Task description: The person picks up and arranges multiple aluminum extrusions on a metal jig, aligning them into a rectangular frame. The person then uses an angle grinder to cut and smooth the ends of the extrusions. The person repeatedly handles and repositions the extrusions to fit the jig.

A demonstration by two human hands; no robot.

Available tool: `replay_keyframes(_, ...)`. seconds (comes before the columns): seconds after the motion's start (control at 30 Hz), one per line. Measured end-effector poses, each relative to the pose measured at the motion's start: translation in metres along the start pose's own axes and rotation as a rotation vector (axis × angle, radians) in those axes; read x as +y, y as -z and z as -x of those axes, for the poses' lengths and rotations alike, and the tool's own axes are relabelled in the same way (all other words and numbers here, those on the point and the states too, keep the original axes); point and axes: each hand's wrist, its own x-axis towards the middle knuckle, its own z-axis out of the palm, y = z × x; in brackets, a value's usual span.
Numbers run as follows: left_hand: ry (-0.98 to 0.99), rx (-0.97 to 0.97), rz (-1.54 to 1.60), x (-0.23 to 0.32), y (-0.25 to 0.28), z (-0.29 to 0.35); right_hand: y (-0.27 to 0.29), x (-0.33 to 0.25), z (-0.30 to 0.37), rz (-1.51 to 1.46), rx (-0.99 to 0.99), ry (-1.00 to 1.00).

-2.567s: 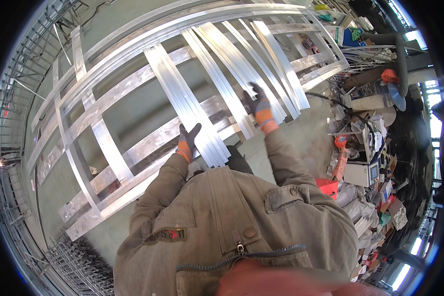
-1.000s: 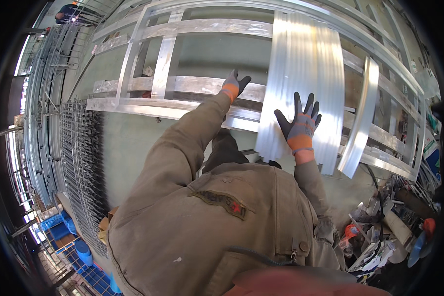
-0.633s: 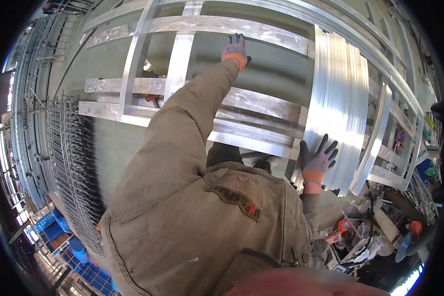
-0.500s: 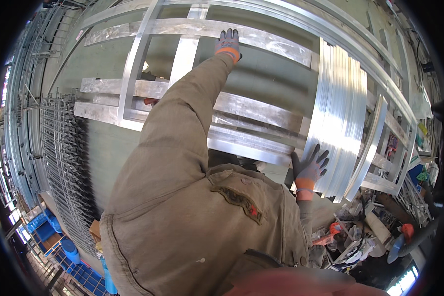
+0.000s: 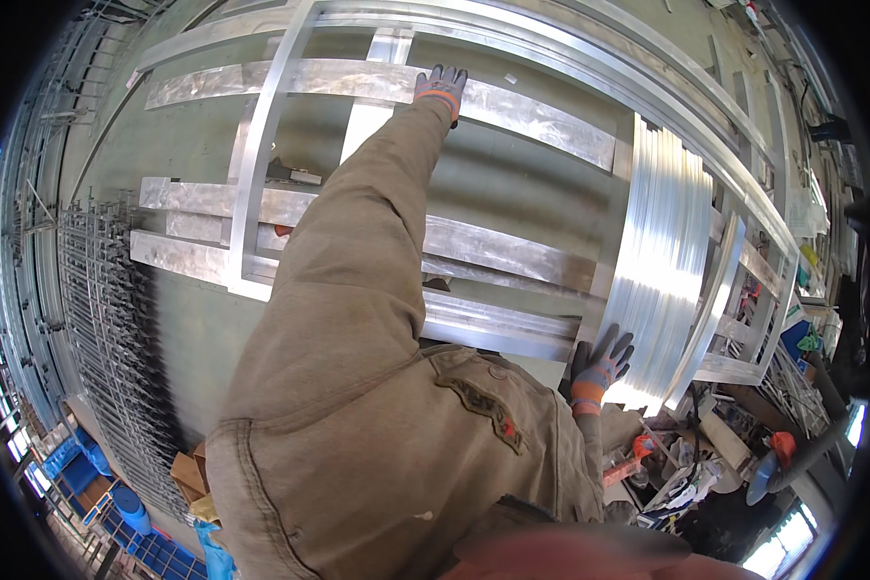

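Right, silver metal profiles lie packed side by side on the right part of the metal frame. Long axis runs near-to-far across its rails, near ends pointing to the person's side, bowed by the lens. Right hand at their left edge by the near ends, fingers apart; can't confirm contact. Left hand over the flat bar, palm down, fingers slightly apart. Narrow profile just right of the pack, roughly parallel.
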Motion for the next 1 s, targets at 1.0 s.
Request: replay_keyframes(1.0,0.053,0.105,0.075,0.006,-0.029,0.029,-0.002,-0.001,0.001,-0.012,0.013,0.035)
